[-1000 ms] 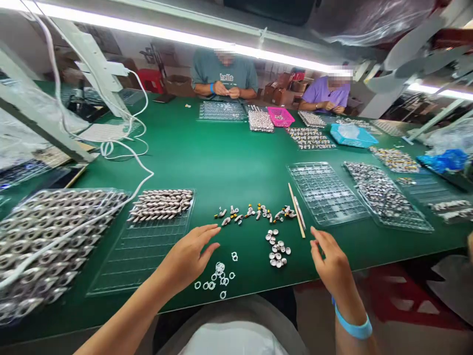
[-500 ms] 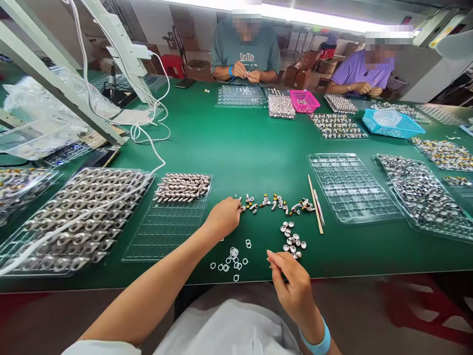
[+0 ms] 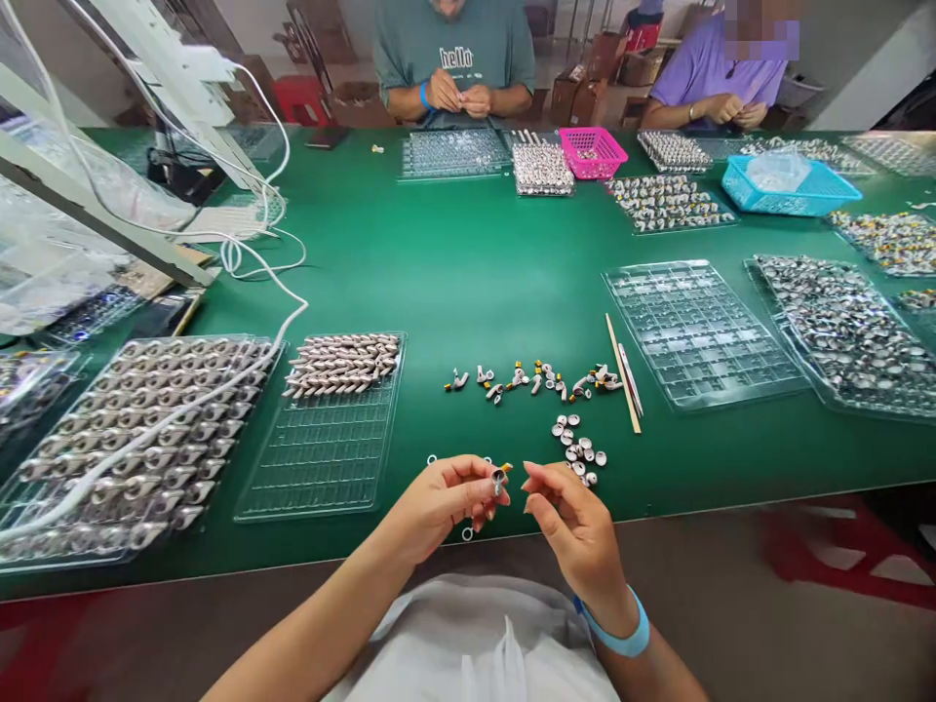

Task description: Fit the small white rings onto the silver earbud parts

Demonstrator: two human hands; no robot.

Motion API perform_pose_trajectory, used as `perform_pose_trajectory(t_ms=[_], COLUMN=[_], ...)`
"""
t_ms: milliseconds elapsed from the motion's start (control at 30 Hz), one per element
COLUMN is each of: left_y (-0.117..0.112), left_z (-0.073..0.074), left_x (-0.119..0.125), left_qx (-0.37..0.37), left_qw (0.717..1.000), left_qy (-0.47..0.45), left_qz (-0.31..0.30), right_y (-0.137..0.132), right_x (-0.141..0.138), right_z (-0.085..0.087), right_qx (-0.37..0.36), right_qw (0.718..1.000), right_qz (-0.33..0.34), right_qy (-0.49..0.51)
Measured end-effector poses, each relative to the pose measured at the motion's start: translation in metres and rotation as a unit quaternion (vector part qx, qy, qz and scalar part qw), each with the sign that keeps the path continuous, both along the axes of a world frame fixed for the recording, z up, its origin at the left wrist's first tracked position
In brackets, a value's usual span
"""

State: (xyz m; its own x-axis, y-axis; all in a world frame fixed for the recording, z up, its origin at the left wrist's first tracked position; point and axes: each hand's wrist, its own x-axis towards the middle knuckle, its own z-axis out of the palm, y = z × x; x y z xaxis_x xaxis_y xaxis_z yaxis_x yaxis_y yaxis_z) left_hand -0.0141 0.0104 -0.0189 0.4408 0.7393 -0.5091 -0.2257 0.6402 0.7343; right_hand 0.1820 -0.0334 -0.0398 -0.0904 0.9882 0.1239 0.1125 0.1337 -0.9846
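My left hand (image 3: 457, 502) is closed, pinching a small earbud housing (image 3: 498, 478) between thumb and fingertips. Its round end faces up and a yellow tab sticks out at the top. Just to the right, a short gap away, my right hand (image 3: 574, 522) has its fingers curled in a loose pinch; whatever lies between the tips cannot be made out. Beyond both hands lies a row of similar earbud housings (image 3: 537, 378), several with yellow tabs. Small round caps (image 3: 585, 446) are grouped behind my right hand. White rings (image 3: 467, 534) lie partly hidden under my left hand.
To the left are a half-filled clear tray (image 3: 322, 458) and a tray of grey shells (image 3: 153, 429) crossed by a white cable (image 3: 197, 400). Right of the housings lie a wooden stick (image 3: 621, 375), tweezers (image 3: 630, 382) and clear trays (image 3: 702, 331). Two people (image 3: 457, 58) work opposite.
My left hand has come back from the row of housings towards me, with one housing now in its fingers. My right hand has shifted slightly up towards it. The view has tilted down.
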Motion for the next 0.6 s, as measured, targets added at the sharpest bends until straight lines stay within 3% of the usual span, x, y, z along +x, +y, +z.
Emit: perform_pose_trajectory(t_ms=[133, 367, 600], left_y=[-0.013, -0.009, -0.010], left_z=[-0.004, 0.000, 0.000], left_x=[0.010, 0.005, 0.002], left_qx=[-0.050, -0.110, -0.105], left_qw=[0.997, 0.985, 0.985], left_qy=[-0.061, -0.119, -0.120], left_qz=[-0.006, -0.059, -0.063], right_y=[0.001, 0.010, 0.011], right_x=[-0.002, 0.008, 0.003], right_z=[0.004, 0.024, 0.024], right_qx=[-0.002, 0.017, 0.002], right_qw=[0.999, 0.990, 0.992], right_qz=[0.028, 0.132, 0.121], right_qy=[0.018, -0.048, -0.048])
